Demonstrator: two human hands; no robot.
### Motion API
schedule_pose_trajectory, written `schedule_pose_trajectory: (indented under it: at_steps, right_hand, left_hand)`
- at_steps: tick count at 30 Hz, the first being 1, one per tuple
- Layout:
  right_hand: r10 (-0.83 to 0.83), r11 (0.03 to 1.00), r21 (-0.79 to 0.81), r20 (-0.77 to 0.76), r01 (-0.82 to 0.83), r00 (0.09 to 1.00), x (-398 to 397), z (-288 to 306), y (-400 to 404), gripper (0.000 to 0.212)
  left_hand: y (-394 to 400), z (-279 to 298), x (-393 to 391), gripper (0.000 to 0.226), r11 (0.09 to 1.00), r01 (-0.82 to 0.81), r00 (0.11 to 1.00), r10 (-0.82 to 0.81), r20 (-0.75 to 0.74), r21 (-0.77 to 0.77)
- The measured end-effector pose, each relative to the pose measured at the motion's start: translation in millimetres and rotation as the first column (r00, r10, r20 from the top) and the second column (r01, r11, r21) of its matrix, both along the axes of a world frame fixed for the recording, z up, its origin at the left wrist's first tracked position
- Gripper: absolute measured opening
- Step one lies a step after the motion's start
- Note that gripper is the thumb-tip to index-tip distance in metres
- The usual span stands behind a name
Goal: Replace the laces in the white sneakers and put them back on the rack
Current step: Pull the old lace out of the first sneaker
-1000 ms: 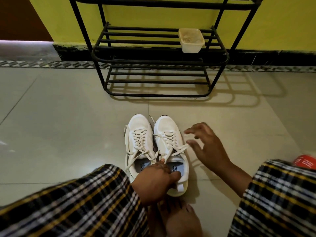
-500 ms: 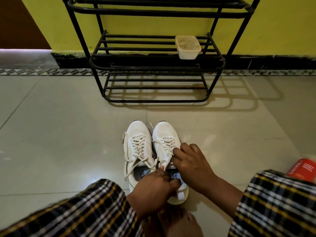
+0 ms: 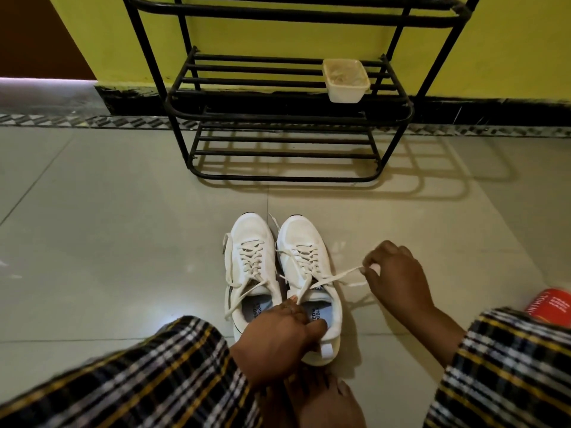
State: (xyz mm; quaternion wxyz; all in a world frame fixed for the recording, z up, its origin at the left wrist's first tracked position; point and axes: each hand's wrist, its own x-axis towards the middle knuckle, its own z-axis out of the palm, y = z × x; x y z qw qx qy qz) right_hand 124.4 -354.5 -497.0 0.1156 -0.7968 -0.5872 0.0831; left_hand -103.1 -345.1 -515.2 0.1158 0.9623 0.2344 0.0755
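Two white sneakers stand side by side on the tiled floor, toes pointing at the rack. The left sneaker point(image 3: 251, 242) has loose cream laces trailing over its sides. My left hand point(image 3: 278, 341) grips the heel collar of the right sneaker point(image 3: 301, 239). My right hand point(image 3: 397, 273) pinches one end of that shoe's lace point(image 3: 336, 278) and holds it stretched out to the right. The black metal shoe rack point(image 3: 278, 112) stands against the yellow wall beyond the shoes.
A cream plastic tub point(image 3: 346, 80) sits on the rack's middle shelf at the right. A red can point(image 3: 551, 307) lies on the floor at the right edge. My knees in checked cloth point(image 3: 139, 381) frame the bottom of the view, with bare feet point(image 3: 318, 400) between them.
My right hand went from hovering beside the right sneaker to its lacing, took hold of a lace end and pulled it out to the right. My left hand stayed on the heel.
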Motion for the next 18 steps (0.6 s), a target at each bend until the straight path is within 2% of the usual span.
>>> schedule_pose_trajectory:
  at_steps: [2,4,7,10,14,18]
  right_hand:
    - [0.138,0.979,0.148,0.032,-0.141,0.99,-17,6,1,0.023]
    - [0.317,0.911,0.236,0.131,-0.34,0.94,-35,10,-1,0.029]
    - [0.503,0.817,0.152,0.285,-0.556,0.816,-55,4,-3,0.026]
    - [0.515,0.795,0.176,0.312,-0.581,0.799,-55,-4,-1,0.028]
    - [0.469,0.82,0.291,0.154,-0.494,0.869,-48,-9,-3,0.022]
    - [0.368,0.88,0.305,0.045,-0.363,0.929,-31,-6,-10,0.008]
  left_hand:
    - [0,1,0,0.009,1.0,0.009,1.0,-0.009,0.008,0.013]
    - [0,2,1,0.01,1.0,0.013,1.0,-0.013,0.013,0.021]
    - [0,1,1,0.014,0.999,0.01,1.0,-0.01,0.01,0.035]
    - [0,-2,1,0.015,1.0,0.019,1.0,-0.02,0.011,0.012]
    - [-1,1,0,0.015,0.998,0.011,1.0,-0.011,-0.01,0.054]
    - [-2,1,-1,0.016,0.999,0.002,1.0,-0.002,-0.01,0.036]
